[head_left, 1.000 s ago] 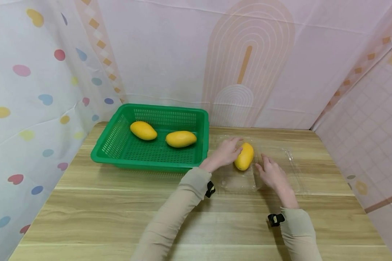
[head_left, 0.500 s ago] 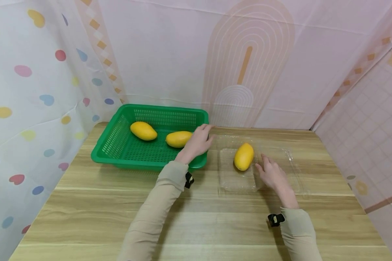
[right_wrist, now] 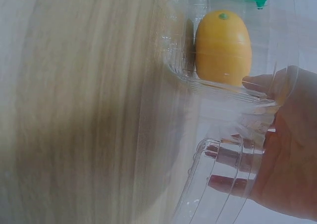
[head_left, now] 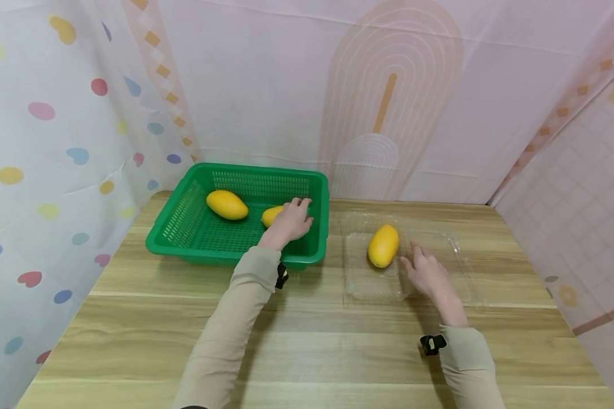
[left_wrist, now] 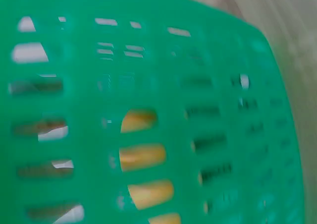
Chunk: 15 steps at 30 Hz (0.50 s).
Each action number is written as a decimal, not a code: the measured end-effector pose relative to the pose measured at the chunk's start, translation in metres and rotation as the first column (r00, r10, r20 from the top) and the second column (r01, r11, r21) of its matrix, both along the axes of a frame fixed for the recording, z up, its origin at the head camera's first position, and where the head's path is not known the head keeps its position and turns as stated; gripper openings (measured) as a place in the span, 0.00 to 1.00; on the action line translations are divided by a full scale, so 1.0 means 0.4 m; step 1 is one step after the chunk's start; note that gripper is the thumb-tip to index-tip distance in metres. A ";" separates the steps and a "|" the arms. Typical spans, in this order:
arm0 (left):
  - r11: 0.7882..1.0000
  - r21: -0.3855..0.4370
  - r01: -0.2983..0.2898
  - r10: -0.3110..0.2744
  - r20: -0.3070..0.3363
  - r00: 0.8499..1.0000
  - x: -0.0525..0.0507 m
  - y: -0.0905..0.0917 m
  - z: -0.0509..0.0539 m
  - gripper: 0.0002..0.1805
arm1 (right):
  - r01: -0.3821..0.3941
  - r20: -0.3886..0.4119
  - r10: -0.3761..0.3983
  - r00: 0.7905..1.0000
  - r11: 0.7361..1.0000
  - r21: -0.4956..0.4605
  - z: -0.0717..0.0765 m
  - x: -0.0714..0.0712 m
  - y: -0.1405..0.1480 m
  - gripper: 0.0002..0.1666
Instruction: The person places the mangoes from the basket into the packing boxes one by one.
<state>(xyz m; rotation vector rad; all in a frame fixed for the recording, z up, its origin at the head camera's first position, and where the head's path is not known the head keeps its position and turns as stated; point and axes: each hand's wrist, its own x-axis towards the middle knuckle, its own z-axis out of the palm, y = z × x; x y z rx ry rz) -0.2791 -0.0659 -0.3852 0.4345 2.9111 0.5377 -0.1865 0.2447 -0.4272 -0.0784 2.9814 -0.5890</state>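
Note:
My left hand [head_left: 293, 220] is inside the green plastic basket [head_left: 171, 245], over the right-hand mango [head_left: 270, 216], whose right part it hides. Its fingers look relaxed; whether they touch the fruit is hard to see. Only the basket wall [left_wrist: 163, 95], with yellow fruit behind its slots, shows in the left wrist view. Another mango [head_left: 227, 205] lies farther left in the basket. My right hand [head_left: 430, 276] straddles the hinge of a clear plastic clamshell box [right_wrist: 213, 88], thumb on the tray side, fingers in the lid, holding it. A third mango [head_left: 384, 246] lies in its tray.
The box's clear lid [head_left: 442, 267] lies opened out on the right. Wooden tabletop [head_left: 312, 352] stretches in front of basket and box. A patterned curtain [head_left: 266, 85] hangs right behind the table and along both sides.
My left hand has left the mango in the clear box and moved left into the basket, over the right-hand mango. The right hand has stayed at the box.

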 end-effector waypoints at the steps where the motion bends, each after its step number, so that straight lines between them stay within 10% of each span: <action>1: 1.000 -0.019 -0.008 0.008 0.011 1.000 0.000 -0.005 0.000 0.29 | -0.001 0.001 0.001 1.000 1.000 0.000 0.000 0.000 0.000 0.35; 15: 0.986 -0.134 -0.095 0.113 0.138 0.984 0.013 -0.055 -0.007 0.33 | -0.008 -0.010 0.008 1.000 1.000 -0.005 -0.003 0.000 0.001 0.35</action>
